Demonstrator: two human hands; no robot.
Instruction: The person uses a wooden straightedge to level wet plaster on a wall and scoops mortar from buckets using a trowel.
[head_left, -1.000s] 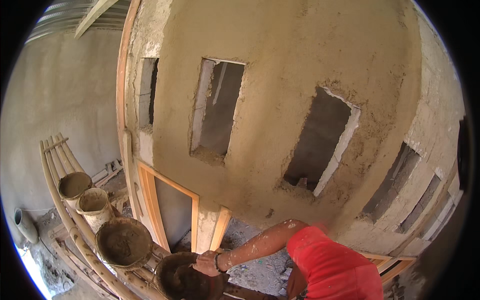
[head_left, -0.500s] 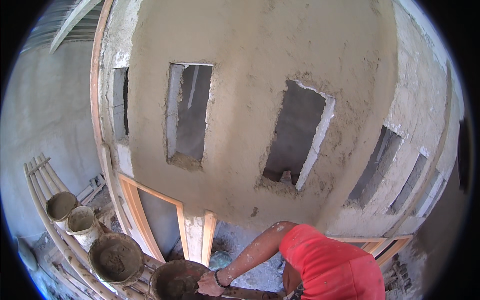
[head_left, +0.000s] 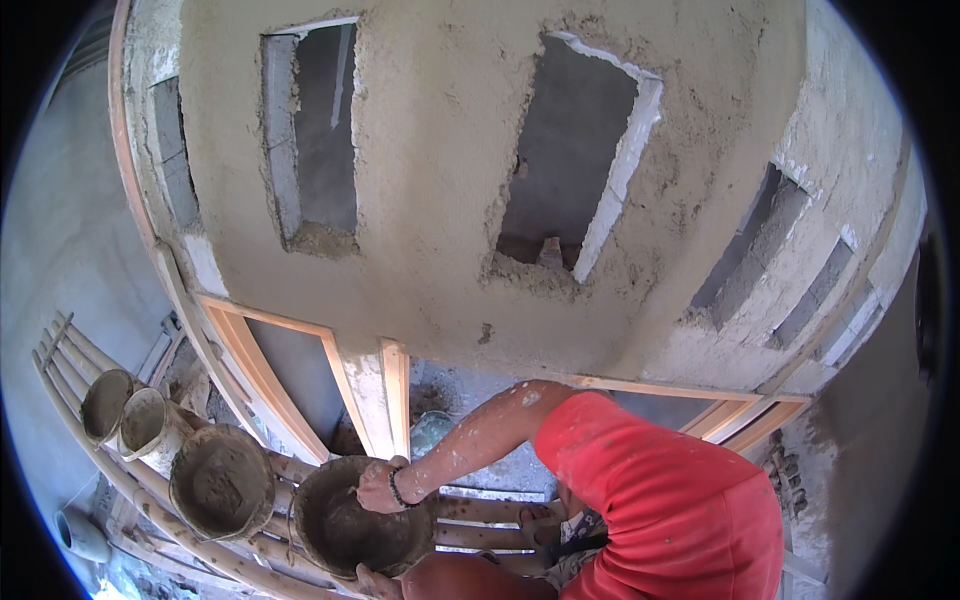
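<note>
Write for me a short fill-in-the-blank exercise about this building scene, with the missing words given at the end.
1. The shirt of the person bending over is ___.
2. ___ round containers stand in a row on the wooden poles.
3. A hand with a dark wristband rests on the ___ of the nearest container.
4. The plastered wall above is the colour of ___.

Missing words: red; four; rim; mud
</note>
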